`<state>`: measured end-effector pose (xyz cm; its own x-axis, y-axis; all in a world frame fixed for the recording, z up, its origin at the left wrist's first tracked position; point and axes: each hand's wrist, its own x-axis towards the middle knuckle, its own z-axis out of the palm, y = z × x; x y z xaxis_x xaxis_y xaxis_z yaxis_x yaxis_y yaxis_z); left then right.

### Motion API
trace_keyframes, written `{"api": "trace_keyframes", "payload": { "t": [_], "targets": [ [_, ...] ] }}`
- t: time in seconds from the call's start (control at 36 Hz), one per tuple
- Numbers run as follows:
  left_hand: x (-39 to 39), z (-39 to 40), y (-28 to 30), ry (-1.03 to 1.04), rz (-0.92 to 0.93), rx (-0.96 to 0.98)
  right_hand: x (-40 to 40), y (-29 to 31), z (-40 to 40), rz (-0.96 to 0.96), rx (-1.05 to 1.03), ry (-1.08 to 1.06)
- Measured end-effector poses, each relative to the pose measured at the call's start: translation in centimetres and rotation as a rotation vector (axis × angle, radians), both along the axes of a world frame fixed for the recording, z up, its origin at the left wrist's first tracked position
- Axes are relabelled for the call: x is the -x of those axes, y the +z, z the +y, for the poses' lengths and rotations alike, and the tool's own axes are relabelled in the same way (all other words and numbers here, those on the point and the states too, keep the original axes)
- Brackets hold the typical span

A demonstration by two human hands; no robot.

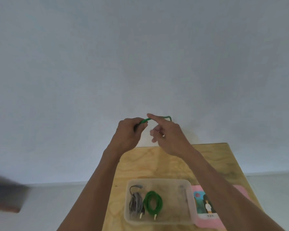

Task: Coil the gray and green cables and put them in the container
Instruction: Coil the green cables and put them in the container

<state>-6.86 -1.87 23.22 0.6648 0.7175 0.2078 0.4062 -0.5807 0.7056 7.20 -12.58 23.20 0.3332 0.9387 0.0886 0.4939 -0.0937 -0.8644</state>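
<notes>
A clear plastic container (187,220) sits on the wooden table (157,164). Inside it lie a coiled gray cable (135,203) at the left and a coiled green cable (152,202) beside it. Above the table's far edge both my hands are raised against the wall. My left hand (128,134) is closed around one end of another green cable (145,120). That cable arcs to the right over the outstretched index finger of my right hand (167,135), whose other fingers are loosely spread. The rest of the cable is hidden behind my right hand.
A pink-edged picture book (205,207) lies to the right of the container, partly under my right forearm. A blurred dark object (5,195) is at the lower left. A plain pale wall fills the upper view.
</notes>
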Motion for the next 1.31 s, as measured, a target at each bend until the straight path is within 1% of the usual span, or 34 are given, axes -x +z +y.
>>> {"api": "trace_keyframes", "payload": {
  "t": [0.08, 0.17, 0.22, 0.36, 0.39, 0.44, 0.5, 0.56, 0.58, 0.61, 0.69, 0.75, 0.81, 0.86, 0.94, 1.03, 1.08, 1.11, 1.17, 1.22, 1.25, 1.28, 1.31],
  "targets": [
    [-0.4, -0.6, 2.0, -0.029, -0.034, -0.025, -0.4, 2.0, 0.3, -0.096, -0.073, -0.104],
    [-0.1, -0.8, 3.0, -0.029, -0.096, 0.057, -1.8, 4.4, 0.5, -0.158, -0.145, -0.194],
    [0.5, -0.8, 3.2, -0.038, -0.132, 0.128, -3.2, 6.3, 0.6, -0.124, -0.205, -0.245],
    [2.2, -0.9, 2.8, -0.029, -0.229, 0.268, -7.8, 10.8, 0.8, 0.119, -0.377, -0.463],
    [2.4, -1.0, 2.7, -0.013, -0.246, 0.293, -8.8, 11.3, 0.8, 0.137, -0.399, -0.501],
    [2.4, -1.3, 2.7, 0.045, -0.275, 0.331, -10.5, 11.7, 0.8, 0.098, -0.394, -0.541],
    [1.5, -1.6, 2.9, 0.087, -0.323, 0.335, -11.6, 11.6, 0.8, -0.013, -0.275, -0.498],
    [-0.1, -2.2, 3.9, 0.129, -0.346, 0.286, -11.7, 11.2, 0.7, -0.187, -0.11, -0.42],
    [-1.2, -2.6, 4.5, 0.149, -0.34, 0.265, -11.4, 11.1, 0.5, -0.245, -0.066, -0.39],
    [-2.2, -3.0, 5.1, 0.163, -0.328, 0.254, -10.8, 11.0, 0.3, -0.284, -0.067, -0.359],
    [-5.0, -4.1, 6.6, 0.159, -0.323, 0.24, -8.9, 10.6, -0.5, -0.432, -0.237, -0.193],
    [-6.4, -4.9, 7.6, 0.129, -0.362, 0.293, -8.5, 10.1, -0.8, -0.498, -0.289, -0.054],
    [-7.5, -5.6, 8.7, 0.06, -0.449, 0.411, -9.1, 9.9, -0.8, -0.481, -0.324, 0.022],
    [-8.2, -6.4, 9.6, -0.02, -0.512, 0.514, -10.3, 10.0, -0.6, -0.42, -0.41, 0.049],
    [-8.9, -7.3, 10.3, -0.126, -0.505, 0.582, -12.5, 11.3, -0.5, -0.326, -0.492, 0.028],
    [-9.6, -8.1, 10.9, -0.196, -0.476, 0.647, -13.9, 13.2, -0.1, -0.24, -0.455, 0.078],
    [-10.2, -8.6, 11.6, -0.262, -0.521, 0.707, -14.3, 14.1, 0.2, -0.222, -0.413, 0.138],
    [-10.6, -8.9, 12.0, -0.303, -0.562, 0.742, -14.3, 14.3, 0.4, -0.212, -0.399, 0.167],
    [-11.5, -9.6, 12.8, -0.388, -0.67, 0.828, -14.3, 14.7, 0.6, -0.121, -0.383, 0.248],
    [-12.5, -10.1, 13.6, -0.42, -0.808, 0.894, -14.1, 15.1, 0.6, 0.089, -0.33, 0.33],
    [-12.9, -10.4, 14.0, -0.415, -0.874, 0.911, -14.1, 15.3, 0.6, 0.158, -0.292, 0.357],
    [-13.3, -10.5, 14.4, -0.405, -0.927, 0.915, -14.0, 15.1, 0.6, 0.084, -0.279, 0.342],
    [-13.7, -10.7, 14.8, -0.391, -0.966, 0.905, -13.9, 14.9, 0.6, 0.09, -0.266, 0.348]
  ]
}}
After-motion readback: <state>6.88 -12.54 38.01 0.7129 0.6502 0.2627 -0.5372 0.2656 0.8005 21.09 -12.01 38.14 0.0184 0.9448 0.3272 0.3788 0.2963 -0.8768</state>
